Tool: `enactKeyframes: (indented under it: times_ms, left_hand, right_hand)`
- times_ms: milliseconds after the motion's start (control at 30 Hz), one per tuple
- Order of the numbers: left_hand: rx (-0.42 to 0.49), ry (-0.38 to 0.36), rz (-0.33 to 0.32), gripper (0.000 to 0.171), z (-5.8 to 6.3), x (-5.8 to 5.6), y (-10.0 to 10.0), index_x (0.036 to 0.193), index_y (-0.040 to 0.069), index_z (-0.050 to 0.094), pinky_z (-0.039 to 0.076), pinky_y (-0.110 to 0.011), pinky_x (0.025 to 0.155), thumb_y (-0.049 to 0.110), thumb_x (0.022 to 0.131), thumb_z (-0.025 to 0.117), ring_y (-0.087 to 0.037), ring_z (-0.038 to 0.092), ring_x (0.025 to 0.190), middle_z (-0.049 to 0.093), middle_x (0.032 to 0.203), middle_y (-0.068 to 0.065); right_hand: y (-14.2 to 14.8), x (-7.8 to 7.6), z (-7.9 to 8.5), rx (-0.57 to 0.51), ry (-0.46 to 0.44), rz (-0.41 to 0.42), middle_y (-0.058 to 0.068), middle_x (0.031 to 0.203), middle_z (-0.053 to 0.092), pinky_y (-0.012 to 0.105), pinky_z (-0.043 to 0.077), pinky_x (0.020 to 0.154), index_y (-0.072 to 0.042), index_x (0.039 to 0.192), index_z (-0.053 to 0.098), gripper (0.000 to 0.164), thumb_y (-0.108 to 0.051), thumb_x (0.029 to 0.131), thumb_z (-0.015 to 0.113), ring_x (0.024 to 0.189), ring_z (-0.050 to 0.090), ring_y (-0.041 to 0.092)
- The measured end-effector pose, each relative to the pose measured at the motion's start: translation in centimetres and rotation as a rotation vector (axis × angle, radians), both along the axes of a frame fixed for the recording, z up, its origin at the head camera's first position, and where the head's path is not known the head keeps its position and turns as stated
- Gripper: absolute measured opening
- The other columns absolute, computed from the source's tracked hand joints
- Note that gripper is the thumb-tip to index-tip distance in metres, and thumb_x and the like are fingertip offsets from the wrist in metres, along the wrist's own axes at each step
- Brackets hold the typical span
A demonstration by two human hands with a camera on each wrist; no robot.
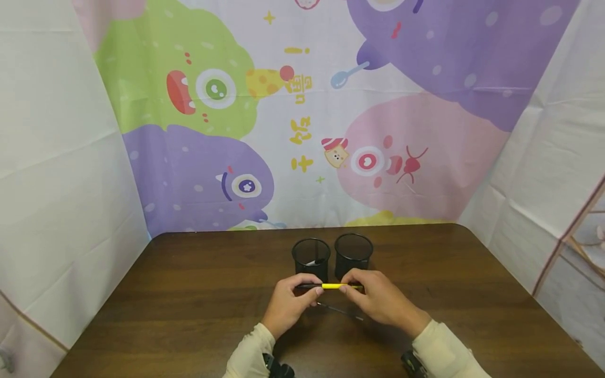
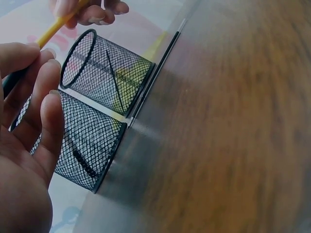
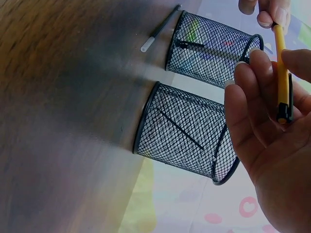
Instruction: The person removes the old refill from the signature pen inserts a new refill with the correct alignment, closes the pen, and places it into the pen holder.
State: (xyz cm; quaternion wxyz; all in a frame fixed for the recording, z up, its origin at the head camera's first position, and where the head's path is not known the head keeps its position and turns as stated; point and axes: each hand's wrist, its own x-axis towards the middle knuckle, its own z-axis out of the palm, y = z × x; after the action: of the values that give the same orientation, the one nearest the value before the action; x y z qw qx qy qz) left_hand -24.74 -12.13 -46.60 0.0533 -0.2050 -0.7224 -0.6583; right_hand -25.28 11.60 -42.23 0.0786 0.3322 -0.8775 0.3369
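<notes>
A pen (image 1: pixel 331 286) with a yellow barrel and black end parts is held level between both hands, above the table. My left hand (image 1: pixel 288 303) pinches its black end with thumb and fingers. The yellow part is pinched by my right hand (image 1: pixel 385 300); in the right wrist view the pen's black clip end (image 3: pixel 285 111) lies over that palm. Below the hands, a thin pen refill (image 1: pixel 339 311) with a dark middle and pale ends lies on the table. Whether the pen's two parts are joined cannot be seen, as the fingertips cover the joint.
Two black mesh pen cups stand side by side behind the hands. In the left cup (image 1: pixel 311 257) is a dark item with something white; through the mesh of the right cup (image 3: pixel 182 131) a thin dark rod shows. The wooden table (image 1: pixel 203 294) meets a printed cloth at the back.
</notes>
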Motion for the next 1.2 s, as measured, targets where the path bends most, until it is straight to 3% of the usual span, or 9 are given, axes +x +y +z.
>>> enactKeyframes:
  times_ms: [233, 367, 567, 667, 933, 1067, 1200]
  left_hand:
    - [-0.006, 0.013, -0.009, 0.025, -0.17, -0.08, 0.0, 0.108, -0.003, 0.07, 0.06, -0.033, 0.067, 0.015, 0.092, 0.075, -0.046, 0.067, 0.079, 0.071, 0.096, -0.007]
    - [-0.012, 0.002, -0.01, 0.022, -0.34, -0.05, 0.0, 0.107, 0.0, 0.071, 0.06, -0.033, 0.067, 0.014, 0.091, 0.076, -0.037, 0.069, 0.076, 0.071, 0.095, -0.007]
    - [-0.01, -0.003, -0.016, 0.023, -0.59, -0.03, -0.02, 0.107, -0.004, 0.07, 0.06, -0.033, 0.067, 0.011, 0.091, 0.076, -0.024, 0.069, 0.072, 0.07, 0.094, -0.008]
    - [-0.004, 0.003, -0.011, 0.022, -0.49, -0.05, -0.01, 0.106, -0.002, 0.07, 0.06, -0.033, 0.066, 0.014, 0.091, 0.076, -0.022, 0.068, 0.071, 0.07, 0.093, -0.007]
    - [0.001, 0.008, -0.001, 0.025, -0.42, -0.18, -0.08, 0.107, -0.003, 0.07, 0.06, -0.033, 0.067, 0.016, 0.092, 0.076, -0.024, 0.068, 0.072, 0.07, 0.093, -0.008]
    - [-0.002, 0.005, 0.001, 0.022, -0.38, -0.15, -0.1, 0.107, 0.001, 0.071, 0.06, -0.033, 0.067, 0.016, 0.092, 0.075, -0.025, 0.068, 0.072, 0.07, 0.094, -0.007]
    - [0.014, 0.002, -0.01, 0.018, -0.25, -0.1, -0.05, 0.106, 0.005, 0.072, 0.06, -0.034, 0.067, 0.016, 0.092, 0.076, -0.037, 0.068, 0.075, 0.071, 0.095, -0.007]
  right_hand:
    - [0.14, -0.06, 0.04, -0.006, -0.014, 0.011, -0.013, 0.08, 0.06, 0.024, 0.047, 0.057, -0.017, 0.1, 0.069, 0.008, -0.024, 0.1, 0.065, 0.064, 0.05, 0.006]
    - [0.22, 0.04, 0.02, -0.004, -0.036, 0.01, -0.011, 0.079, 0.062, 0.025, 0.048, 0.057, -0.016, 0.099, 0.07, 0.011, -0.026, 0.101, 0.064, 0.064, 0.05, 0.004]
    - [0.23, 0.17, -0.04, -0.012, -0.08, 0.034, -0.004, 0.08, 0.064, 0.024, 0.048, 0.055, -0.017, 0.099, 0.07, 0.016, -0.031, 0.102, 0.061, 0.063, 0.052, 0.007]
    - [0.21, 0.14, -0.13, -0.025, -0.064, 0.048, -0.007, 0.08, 0.063, 0.024, 0.048, 0.055, -0.018, 0.1, 0.067, 0.013, -0.031, 0.1, 0.064, 0.063, 0.052, 0.008]
    - [0.16, 0.08, -0.26, -0.031, -0.025, 0.045, -0.013, 0.079, 0.059, 0.023, 0.047, 0.055, -0.019, 0.1, 0.058, 0.016, -0.015, 0.094, 0.073, 0.062, 0.05, 0.004]
    - [0.18, 0.03, -0.12, -0.026, 0.002, 0.044, -0.013, 0.079, 0.058, 0.023, 0.045, 0.053, -0.021, 0.098, 0.062, 0.013, -0.015, 0.094, 0.073, 0.06, 0.048, 0.006]
    - [0.24, -0.02, -0.05, -0.03, -0.003, 0.047, -0.013, 0.079, 0.057, 0.023, 0.045, 0.053, -0.02, 0.097, 0.065, 0.005, -0.02, 0.097, 0.07, 0.06, 0.048, 0.009]
